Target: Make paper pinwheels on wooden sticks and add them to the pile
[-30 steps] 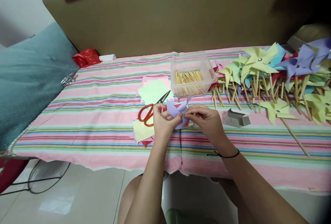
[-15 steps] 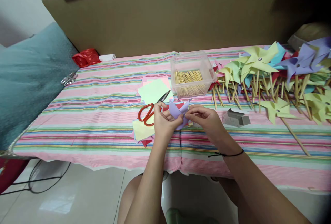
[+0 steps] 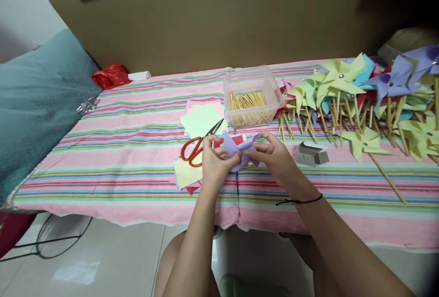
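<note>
Between my hands is a purple paper pinwheel (image 3: 236, 146), its blades partly folded in toward the middle. My left hand (image 3: 217, 162) pinches it from the left side, thumb near its centre. With thumb and fingers, my right hand (image 3: 274, 153) grips a curled blade on the right. Just left of my left hand lie red-handled scissors (image 3: 192, 151), partly on stacked paper squares: pale green sheets (image 3: 200, 121) above and yellow ones (image 3: 187, 173) below. Red paper (image 3: 236, 140) shows behind the pinwheel.
A clear plastic box (image 3: 254, 91) of short wooden sticks stands beyond my hands. Finished pinwheels on sticks (image 3: 341, 77) crowd the right side. An open small grey box (image 3: 310, 154) sits right of my hand. A red plastic bag (image 3: 111, 76) lies at the far left.
My right hand's fingers have spread around the purple paper, and its right blade now curves over toward the centre. My left hand keeps its hold. The view has shifted slightly.
</note>
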